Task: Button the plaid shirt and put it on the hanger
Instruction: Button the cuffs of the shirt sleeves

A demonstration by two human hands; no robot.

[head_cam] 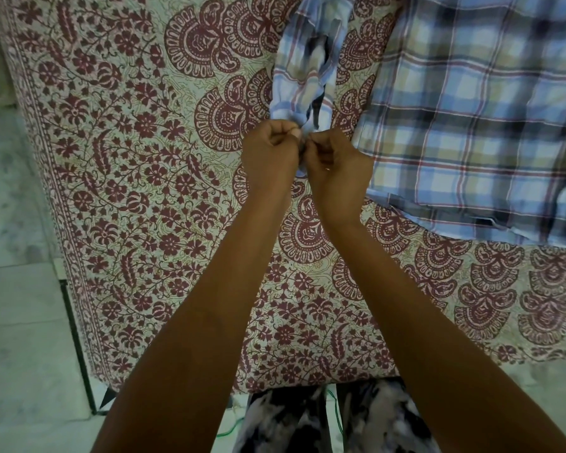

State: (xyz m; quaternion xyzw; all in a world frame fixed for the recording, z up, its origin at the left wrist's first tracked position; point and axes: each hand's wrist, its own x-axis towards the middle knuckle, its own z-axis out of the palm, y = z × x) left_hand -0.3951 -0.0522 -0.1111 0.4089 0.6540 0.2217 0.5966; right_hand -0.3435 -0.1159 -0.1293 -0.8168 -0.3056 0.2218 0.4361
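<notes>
The plaid shirt [471, 119], blue, cream and dark checks with thin red lines, lies spread on the bed at the upper right. One sleeve [304, 67] stretches down from the top centre to its cuff. My left hand [270, 152] and my right hand [335, 165] meet at that cuff, each pinching its edge between thumb and fingertips. The cuff's button is hidden between my fingers. No hanger is in view.
A cream bedsheet [138, 197] with maroon floral and paisley print covers the bed. The bed's left edge borders a pale marble floor [17, 322]. My patterned trousers [334, 423] show below the bed's near edge, with a green wire beside them.
</notes>
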